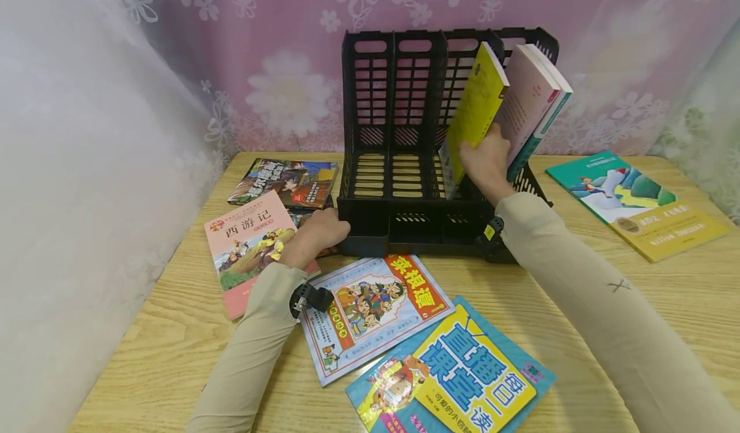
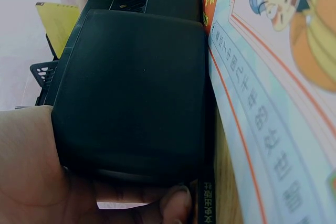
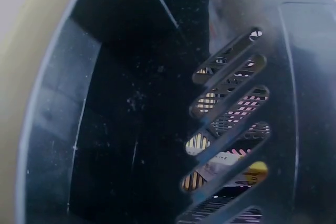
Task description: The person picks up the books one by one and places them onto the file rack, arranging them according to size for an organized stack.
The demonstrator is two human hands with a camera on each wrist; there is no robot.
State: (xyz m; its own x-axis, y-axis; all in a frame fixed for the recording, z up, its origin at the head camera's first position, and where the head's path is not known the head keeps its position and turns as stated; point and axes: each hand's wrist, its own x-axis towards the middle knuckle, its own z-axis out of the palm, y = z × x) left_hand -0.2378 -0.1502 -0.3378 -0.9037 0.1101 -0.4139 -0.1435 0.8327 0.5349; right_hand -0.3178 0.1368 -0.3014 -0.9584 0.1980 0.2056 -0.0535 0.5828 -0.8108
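Observation:
A black book rack (image 1: 364, 218) with slatted dividers stands at the back of the table. My left hand (image 1: 318, 235) grips its front left corner; in the left wrist view the fingers (image 2: 176, 203) bend around the corner's side. Inside the rack, on the right, my right hand (image 1: 488, 160) holds a yellow book (image 1: 476, 102) standing tilted, thumb against its cover. Right beside that hand lean a pink book (image 1: 525, 92) and a white and teal book (image 1: 543, 124). The right wrist view shows mostly the rack's slotted black wall (image 3: 294, 103); the right hand is hidden there.
A pink book (image 1: 248, 247) and a dark comic-style book (image 1: 283, 182) lie left of the rack. In front are a white and red book (image 1: 376, 311) and a blue and yellow book (image 1: 451, 375), overlapping. A green and yellow book (image 1: 636, 202) lies at the right.

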